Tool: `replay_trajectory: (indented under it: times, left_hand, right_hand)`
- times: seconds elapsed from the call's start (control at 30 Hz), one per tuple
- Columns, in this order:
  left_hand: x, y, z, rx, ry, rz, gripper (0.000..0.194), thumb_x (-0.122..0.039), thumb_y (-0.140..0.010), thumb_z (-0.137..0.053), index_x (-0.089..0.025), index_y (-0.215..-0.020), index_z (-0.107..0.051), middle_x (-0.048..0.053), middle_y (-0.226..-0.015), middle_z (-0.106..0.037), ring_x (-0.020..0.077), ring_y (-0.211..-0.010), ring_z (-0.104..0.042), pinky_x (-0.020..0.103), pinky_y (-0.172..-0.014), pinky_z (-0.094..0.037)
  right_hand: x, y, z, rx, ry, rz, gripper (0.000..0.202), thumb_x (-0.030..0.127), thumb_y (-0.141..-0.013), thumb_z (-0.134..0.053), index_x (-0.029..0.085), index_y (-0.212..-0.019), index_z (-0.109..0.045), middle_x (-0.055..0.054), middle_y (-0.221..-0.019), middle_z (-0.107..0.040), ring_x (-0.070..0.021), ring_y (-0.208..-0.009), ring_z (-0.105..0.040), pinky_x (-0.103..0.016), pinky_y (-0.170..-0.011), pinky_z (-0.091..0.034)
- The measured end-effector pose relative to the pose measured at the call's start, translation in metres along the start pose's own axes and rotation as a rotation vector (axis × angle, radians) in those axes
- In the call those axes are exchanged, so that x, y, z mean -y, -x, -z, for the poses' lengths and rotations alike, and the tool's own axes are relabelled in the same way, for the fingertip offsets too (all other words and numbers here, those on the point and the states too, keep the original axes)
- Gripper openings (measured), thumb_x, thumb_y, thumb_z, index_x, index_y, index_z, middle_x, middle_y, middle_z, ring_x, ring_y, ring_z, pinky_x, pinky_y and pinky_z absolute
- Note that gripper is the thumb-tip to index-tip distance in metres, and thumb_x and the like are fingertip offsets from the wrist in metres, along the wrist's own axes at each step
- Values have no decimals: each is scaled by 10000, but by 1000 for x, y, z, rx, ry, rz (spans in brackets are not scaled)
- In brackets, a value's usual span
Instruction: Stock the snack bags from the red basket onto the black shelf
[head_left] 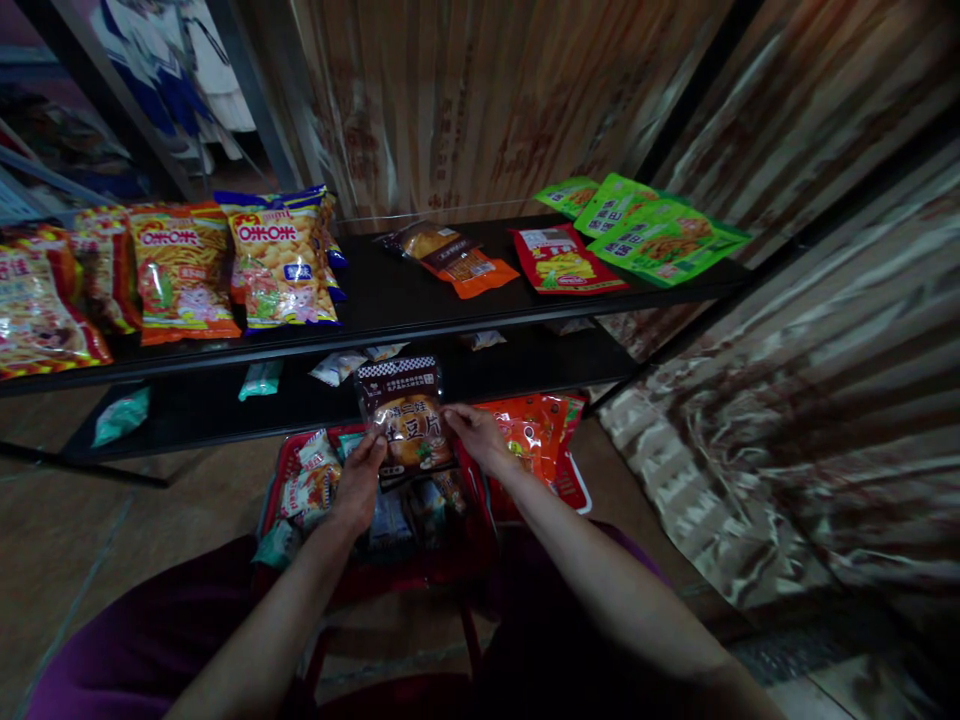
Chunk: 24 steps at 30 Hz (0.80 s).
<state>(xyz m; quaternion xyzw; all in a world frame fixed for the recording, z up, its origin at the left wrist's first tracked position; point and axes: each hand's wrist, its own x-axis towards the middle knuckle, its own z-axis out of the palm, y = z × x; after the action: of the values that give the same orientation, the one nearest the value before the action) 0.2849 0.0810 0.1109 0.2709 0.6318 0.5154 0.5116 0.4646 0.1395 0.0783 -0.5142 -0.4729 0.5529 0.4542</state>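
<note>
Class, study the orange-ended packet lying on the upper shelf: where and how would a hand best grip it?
Probably pinch the orange end of the orange-ended packet, coming from the front of the upper shelf. The packet lies down, that end points towards the shelf's front edge, and nothing covers it.

Brown packet [403, 415], checkered top edge, green packets [661, 235]
</note>
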Motion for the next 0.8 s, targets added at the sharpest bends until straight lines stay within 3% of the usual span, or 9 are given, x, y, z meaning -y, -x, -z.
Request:
replay_trajectory:
  times: [0.1,0.2,0.43,0.6,0.7,0.8]
  left_hand:
    - [-6,6,-2,6,-4,-36,182,-212,-743,-583,-231,-860,-721,23,-1103,-683,211,-1147,-557,311,-981,-441]
    - [-7,8,-2,20,14,-62,168,-214,-754,-570,-230,-822,-723,25,-1147,-663,200,-1191,-522,297,-1007,-416]
    - [14,-6,3,12,89,-23,208,-235,-738,-611,-215,-924,-701,30,-1140,-668,206,-1148,-556,329,-990,-424]
    - [11,-7,7,-48,101,11,121,-217,-737,-612,-222,-812,-707,37,-1099,-685,218,-1135,-565,335,-989,-429]
    - [7,-5,9,-54,92,33,101,-211,-720,-628,-216,-788,-703,55,-1057,-698,233,-1130,-567,355,-986,-431]
    - [6,-4,9,-61,82,36,109,-208,-708,-642,-211,-800,-702,67,-1028,-706,239,-1136,-562,362,-1007,-407]
  right_hand:
    - [0,2,-2,-1,111,63,253,447,-747,-576,222,-791,-683,3,-751,-685,-149,-729,-611,-277,-709,-473]
    - [2,4,-3,62,-46,-5,289,478,-728,-602,222,-838,-679,3,-796,-695,-143,-755,-619,-259,-710,-476]
    - [-1,2,-9,31,-176,-91,314,451,-629,-709,213,-833,-710,-10,-804,-719,-160,-778,-638,-300,-770,-483]
    - [3,1,-7,162,-182,-132,346,377,-592,-748,223,-900,-711,-8,-884,-722,-162,-809,-642,-320,-818,-470]
    - [2,-1,-7,166,-76,-78,259,362,-638,-699,227,-858,-717,-1,-828,-717,-156,-769,-631,-311,-793,-464]
    - [-3,-4,-9,70,117,35,161,351,-671,-639,237,-763,-707,18,-733,-691,-150,-703,-595,-294,-738,-449]
